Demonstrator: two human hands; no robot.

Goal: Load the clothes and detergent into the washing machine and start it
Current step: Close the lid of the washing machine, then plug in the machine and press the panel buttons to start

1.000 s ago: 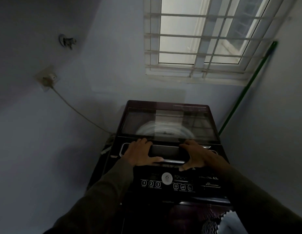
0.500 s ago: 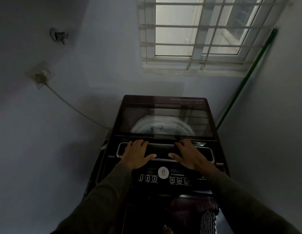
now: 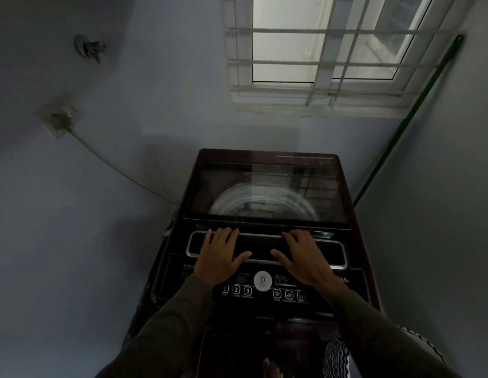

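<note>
Head view: your left hand (image 3: 218, 259) lies flat, fingers straight, on the lid handle (image 3: 262, 248) of the washing machine (image 3: 267, 156) before you, lid shut; your right hand (image 3: 304, 259) likewise. Hook fingertips under and lift both sides evenly.

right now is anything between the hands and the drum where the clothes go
Yes: the closed glass lid covers the drum. The left hand and right hand lie flat on the chrome-framed panel just in front of the glass.

Glossy, reflective glass lid (image 3: 226, 186) on the washing machine (image 3: 264, 155); shiny metal-look handle trim (image 3: 260, 260); smooth glossy black control panel (image 3: 182, 285); matt cloth sleeves (image 3: 177, 323).
</note>
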